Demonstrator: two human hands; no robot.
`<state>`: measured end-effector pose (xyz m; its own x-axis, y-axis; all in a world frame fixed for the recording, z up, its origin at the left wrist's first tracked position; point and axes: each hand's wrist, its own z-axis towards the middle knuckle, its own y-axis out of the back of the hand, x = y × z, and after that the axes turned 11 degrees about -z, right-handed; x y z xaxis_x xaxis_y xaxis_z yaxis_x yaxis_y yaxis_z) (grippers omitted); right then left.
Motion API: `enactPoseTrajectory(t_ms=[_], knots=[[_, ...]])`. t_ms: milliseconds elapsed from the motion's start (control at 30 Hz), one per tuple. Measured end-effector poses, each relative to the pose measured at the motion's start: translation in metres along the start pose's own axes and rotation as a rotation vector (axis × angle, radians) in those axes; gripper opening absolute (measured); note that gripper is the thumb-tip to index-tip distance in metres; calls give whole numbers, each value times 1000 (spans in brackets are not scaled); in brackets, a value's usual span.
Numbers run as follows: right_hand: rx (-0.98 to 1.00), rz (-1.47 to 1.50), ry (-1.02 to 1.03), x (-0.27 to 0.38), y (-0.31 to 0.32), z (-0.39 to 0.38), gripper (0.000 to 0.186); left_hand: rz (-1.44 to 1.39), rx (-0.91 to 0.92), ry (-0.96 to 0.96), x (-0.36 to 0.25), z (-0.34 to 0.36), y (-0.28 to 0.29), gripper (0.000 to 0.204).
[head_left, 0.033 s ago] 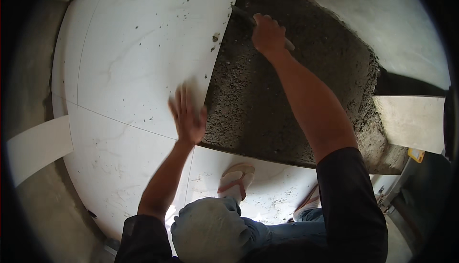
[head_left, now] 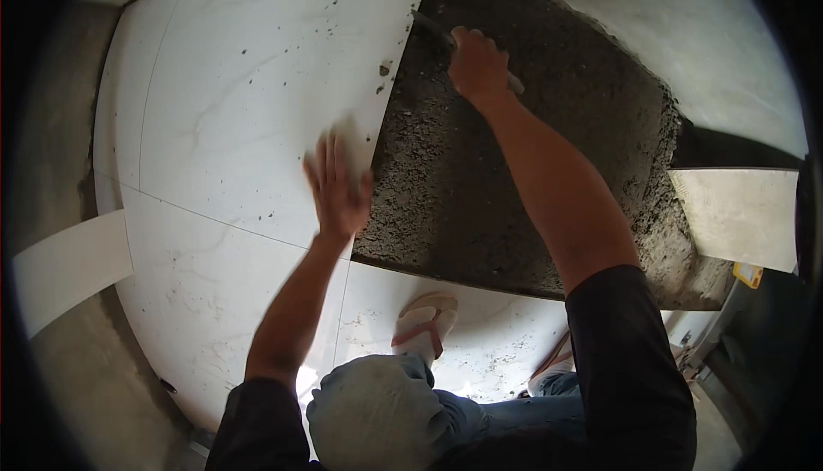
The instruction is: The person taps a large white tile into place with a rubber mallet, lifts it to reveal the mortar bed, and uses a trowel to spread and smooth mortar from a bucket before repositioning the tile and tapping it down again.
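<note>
My left hand point(head_left: 341, 195) lies flat with its fingers stretched out on a large white marbled floor tile point(head_left: 231, 128), close to the tile's right edge. Grey crumbs are scattered over that tile. In my closed right hand point(head_left: 478, 61) is a trowel point(head_left: 435, 28); the end of its handle sticks out below my fist. The trowel's narrow side points left and its tip meets the tile edge. Under it spreads a bed of dark, damp mortar point(head_left: 506, 188), rough next to the tile and smoother toward the middle.
More white tiles point(head_left: 223, 300) lie nearest me, where my sandaled foot point(head_left: 424, 321) stands. A pale board or tile piece point(head_left: 737, 214) is at the right, beside a yellow tool point(head_left: 747, 276). Another pale strip point(head_left: 73, 265) leans at the left. A concrete wall point(head_left: 686, 34) bounds the far right.
My left hand has shifted slightly forward along the tile. My right hand and the trowel have barely moved, a touch to the left.
</note>
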<state>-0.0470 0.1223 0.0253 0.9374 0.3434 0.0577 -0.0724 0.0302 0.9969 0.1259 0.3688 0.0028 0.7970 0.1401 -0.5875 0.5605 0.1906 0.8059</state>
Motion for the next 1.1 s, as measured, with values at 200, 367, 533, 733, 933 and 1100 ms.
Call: enactPoseTrajectory(t_ms=[200, 367, 533, 733, 933, 1100], knots=[[-43, 81, 151, 3, -10, -53, 22, 178, 120, -68, 3, 124, -26, 63], [-8, 99, 138, -11, -5, -58, 24, 322, 209, -184, -19, 110, -33, 61], [-53, 64, 21, -1, -3, -24, 22, 4, 328, -287, -49, 60, -32, 59], [-129, 101, 167, 3, -10, -79, 22, -394, 31, -284, -43, -20, -20, 52], [-189, 171, 149, 3, -6, -88, 26, -84, -125, 74, -1, -20, -2, 59], [-143, 148, 164, 26, -9, -106, 23, 19, 1, 54, 12, 15, -3, 54]])
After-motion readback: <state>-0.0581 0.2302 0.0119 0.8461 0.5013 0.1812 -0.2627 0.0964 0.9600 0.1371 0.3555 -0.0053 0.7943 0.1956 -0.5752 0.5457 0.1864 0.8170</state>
